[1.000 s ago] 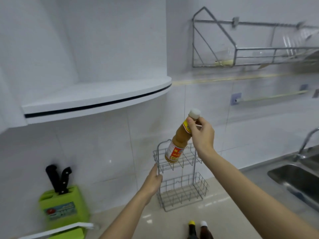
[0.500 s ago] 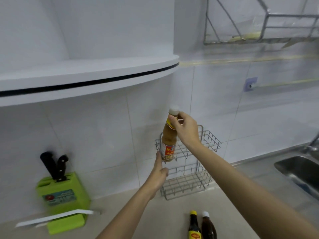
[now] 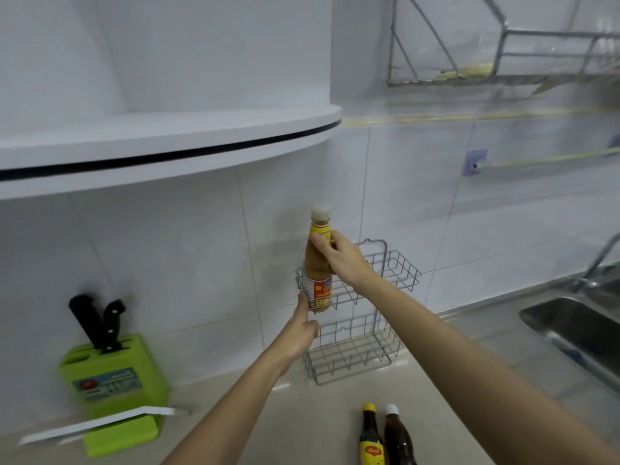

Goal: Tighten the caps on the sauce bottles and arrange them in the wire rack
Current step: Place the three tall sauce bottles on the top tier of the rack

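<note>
A two-tier wire rack (image 3: pixel 391 278) stands on the counter against the tiled wall. An orange sauce bottle (image 3: pixel 317 280) with a white cap stands upright at the left end of the rack's upper tier. My right hand (image 3: pixel 339 255) grips its neck. My left hand (image 3: pixel 300 330) rests against the rack's left front corner, fingertips touching the wire by the bottle's base. Two dark sauce bottles, one with a yellow cap (image 3: pixel 370 434) and one with a white cap (image 3: pixel 396 436), stand on the counter near the bottom edge.
A green knife block (image 3: pixel 114 384) with black-handled knives sits at the left, a white strip (image 3: pixel 97 424) lying in front of it. A curved white shelf (image 3: pixel 167 142) overhangs the rack. A steel sink (image 3: pixel 577 327) and tap are at the right; a wall dish rack (image 3: pixel 503 58) hangs above.
My right hand has lowered the tilted orange bottle into the rack's upper tier, where it now stands upright. My left hand has stayed at the rack's left corner. The camera has tilted down.
</note>
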